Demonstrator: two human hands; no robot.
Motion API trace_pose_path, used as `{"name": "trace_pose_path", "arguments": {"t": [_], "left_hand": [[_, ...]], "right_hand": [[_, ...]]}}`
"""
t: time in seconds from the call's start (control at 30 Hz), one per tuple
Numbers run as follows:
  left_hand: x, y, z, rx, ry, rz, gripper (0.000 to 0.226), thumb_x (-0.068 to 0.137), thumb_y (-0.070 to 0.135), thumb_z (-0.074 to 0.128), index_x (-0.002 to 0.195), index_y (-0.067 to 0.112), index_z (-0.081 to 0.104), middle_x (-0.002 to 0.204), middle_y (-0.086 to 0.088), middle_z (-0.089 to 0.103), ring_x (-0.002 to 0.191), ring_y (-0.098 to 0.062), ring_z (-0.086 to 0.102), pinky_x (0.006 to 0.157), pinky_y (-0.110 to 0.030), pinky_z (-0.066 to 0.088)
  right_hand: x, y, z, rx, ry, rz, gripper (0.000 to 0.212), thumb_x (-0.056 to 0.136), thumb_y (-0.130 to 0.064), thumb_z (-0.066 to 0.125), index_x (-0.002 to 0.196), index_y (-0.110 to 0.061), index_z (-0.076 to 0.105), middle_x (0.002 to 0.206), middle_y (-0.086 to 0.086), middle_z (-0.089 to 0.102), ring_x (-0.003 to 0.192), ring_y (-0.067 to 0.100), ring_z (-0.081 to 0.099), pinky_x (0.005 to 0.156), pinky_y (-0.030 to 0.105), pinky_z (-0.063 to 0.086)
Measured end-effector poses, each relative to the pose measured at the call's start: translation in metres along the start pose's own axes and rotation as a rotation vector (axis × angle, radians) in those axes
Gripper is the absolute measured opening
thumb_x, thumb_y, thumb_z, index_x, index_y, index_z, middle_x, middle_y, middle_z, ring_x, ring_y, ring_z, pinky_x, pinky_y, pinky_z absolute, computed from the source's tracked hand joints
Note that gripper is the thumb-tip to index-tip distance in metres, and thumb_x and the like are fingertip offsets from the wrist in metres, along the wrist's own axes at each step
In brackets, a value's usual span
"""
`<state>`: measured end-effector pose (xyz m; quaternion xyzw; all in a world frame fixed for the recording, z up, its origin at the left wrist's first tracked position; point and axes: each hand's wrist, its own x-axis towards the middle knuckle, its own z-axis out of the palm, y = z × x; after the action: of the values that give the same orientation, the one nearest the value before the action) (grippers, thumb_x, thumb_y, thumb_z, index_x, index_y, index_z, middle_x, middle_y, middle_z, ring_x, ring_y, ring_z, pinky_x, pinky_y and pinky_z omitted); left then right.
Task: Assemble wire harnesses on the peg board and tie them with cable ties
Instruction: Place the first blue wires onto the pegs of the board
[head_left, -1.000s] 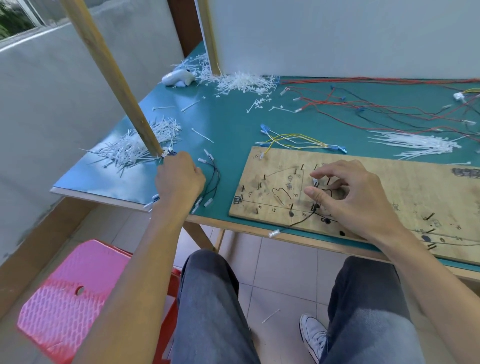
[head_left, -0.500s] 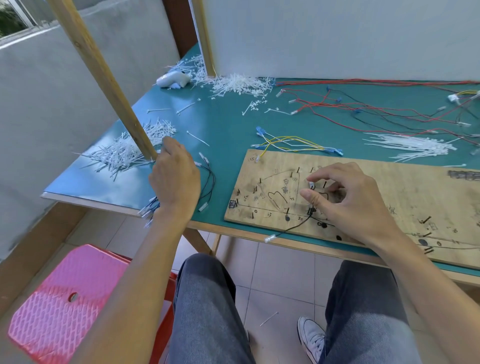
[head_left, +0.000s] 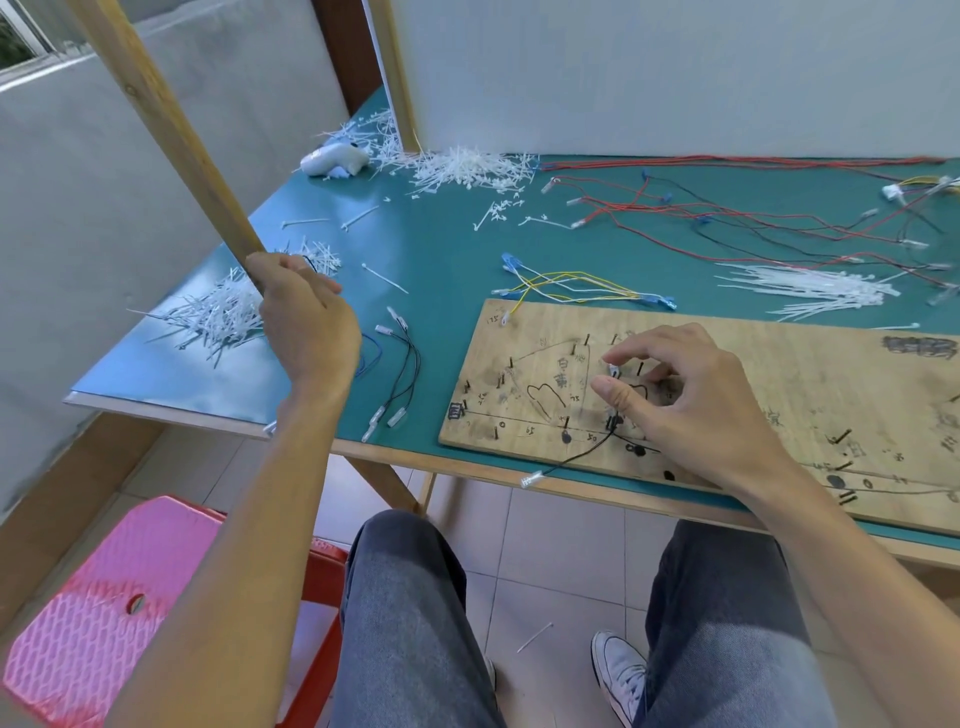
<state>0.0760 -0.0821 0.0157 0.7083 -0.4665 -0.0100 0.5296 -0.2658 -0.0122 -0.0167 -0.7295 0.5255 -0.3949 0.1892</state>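
Peg board (head_left: 779, 384) | right hand (head_left: 696, 410) half-open above | left hand (head_left: 311, 322) grips blue wire (head_left: 381, 354)

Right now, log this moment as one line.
left hand: curled above blue wire, grip unclear | right hand: over peg board, spread beside white connector | black wire: trails off board edge
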Motion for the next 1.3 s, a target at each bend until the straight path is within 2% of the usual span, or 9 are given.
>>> {"name": "trace_pose_path", "arguments": {"t": [0.17, 0.3, 0.43, 0.73, 0.87, 0.97, 1.03, 1.2, 1.3], "left_hand": [[0.015, 0.011, 0.000, -0.392, -0.103, -0.054, 0.012, 0.112, 0.021, 0.026, 0.103, 0.019, 0.034, 0.086, -0.008, 0.077, 0.063, -0.026, 0.069, 0.066, -0.039, 0.050], [0.023, 0.022, 0.000, -0.492, -0.197, 0.079, 0.014, 0.113, 0.020, 0.036, 0.101, 0.026, 0.041, 0.082, -0.004, 0.076, 0.067, -0.023, 0.069, 0.065, -0.036, 0.057], [0.034, 0.034, 0.001, -0.661, -0.296, 0.060, 0.010, 0.110, 0.008, 0.045, 0.109, 0.016, 0.050, 0.081, -0.005, 0.075, 0.072, -0.023, 0.066, 0.073, -0.036, 0.059], [0.034, 0.043, -0.004, -0.599, -0.505, 0.188, 0.009, 0.110, 0.011, 0.049, 0.115, 0.014, 0.055, 0.086, -0.004, 0.076, 0.069, -0.024, 0.060, 0.071, -0.035, 0.057], [0.021, 0.044, -0.006, -0.549, -0.577, 0.273, 0.008, 0.111, 0.013, 0.048, 0.117, 0.010, 0.053, 0.087, -0.004, 0.077, 0.068, -0.027, 0.058, 0.070, -0.038, 0.056], [0.009, 0.045, -0.009, -0.516, -0.633, 0.357, 0.011, 0.111, 0.017, 0.051, 0.117, 0.008, 0.054, 0.089, -0.006, 0.078, 0.068, -0.027, 0.060, 0.072, -0.040, 0.056], [0.001, 0.044, -0.010, -0.473, -0.676, 0.412, 0.012, 0.111, 0.017, 0.052, 0.117, 0.007, 0.055, 0.090, -0.006, 0.078, 0.069, -0.024, 0.062, 0.075, -0.037, 0.057], [-0.008, 0.035, -0.016, -0.465, -0.654, 0.360, 0.017, 0.105, 0.018, 0.064, 0.118, 0.008, 0.060, 0.094, -0.001, 0.080, 0.083, -0.021, 0.075, 0.084, -0.030, 0.060], [-0.004, 0.022, -0.021, -0.516, -0.482, 0.230, 0.018, 0.104, 0.015, 0.066, 0.118, 0.005, 0.061, 0.098, -0.002, 0.081, 0.092, -0.024, 0.077, 0.090, -0.033, 0.061]], "right_hand": [[-0.001, 0.000, 0.000, -0.006, -0.009, 0.004, 0.028, 0.088, -0.055, 0.074, 0.105, -0.033, 0.075, 0.107, -0.021, 0.068, 0.104, 0.010, 0.056, 0.086, 0.026, 0.050], [0.000, -0.001, 0.000, -0.005, -0.009, 0.016, 0.024, 0.089, -0.052, 0.075, 0.104, -0.033, 0.075, 0.106, -0.022, 0.069, 0.105, 0.008, 0.056, 0.089, 0.034, 0.051], [-0.001, -0.004, 0.000, -0.006, -0.016, 0.022, 0.024, 0.090, -0.053, 0.074, 0.104, -0.034, 0.074, 0.106, -0.023, 0.068, 0.103, 0.008, 0.056, 0.088, 0.034, 0.051], [0.015, -0.029, 0.001, -0.146, -0.050, -0.007, 0.021, 0.099, -0.050, 0.063, 0.104, -0.033, 0.074, 0.101, -0.024, 0.069, 0.111, 0.008, 0.054, 0.098, 0.033, 0.041], [0.066, -0.074, 0.030, 0.319, -0.189, 0.227, 0.023, 0.103, -0.049, 0.058, 0.108, -0.032, 0.073, 0.096, -0.018, 0.078, 0.096, 0.000, 0.070, 0.091, 0.027, 0.053], [0.106, -0.100, 0.058, 0.758, -0.330, 0.481, 0.039, 0.104, -0.056, 0.055, 0.136, -0.034, 0.058, 0.114, -0.001, 0.077, 0.095, 0.017, 0.074, 0.088, 0.037, 0.056], [0.121, -0.109, 0.073, 0.900, -0.352, 0.525, 0.040, 0.104, -0.054, 0.057, 0.138, -0.034, 0.055, 0.117, 0.000, 0.073, 0.092, 0.022, 0.069, 0.084, 0.038, 0.053], [0.136, -0.115, 0.085, 1.117, -0.167, 0.572, 0.017, 0.101, -0.015, 0.068, 0.117, -0.009, 0.069, 0.103, 0.005, 0.074, 0.083, 0.021, 0.067, 0.087, 0.040, 0.057], [0.137, -0.115, 0.074, 1.346, -0.034, 0.586, 0.024, 0.100, 0.002, 0.064, 0.124, 0.001, 0.066, 0.107, 0.012, 0.075, 0.078, 0.022, 0.068, 0.070, 0.031, 0.060]]}}
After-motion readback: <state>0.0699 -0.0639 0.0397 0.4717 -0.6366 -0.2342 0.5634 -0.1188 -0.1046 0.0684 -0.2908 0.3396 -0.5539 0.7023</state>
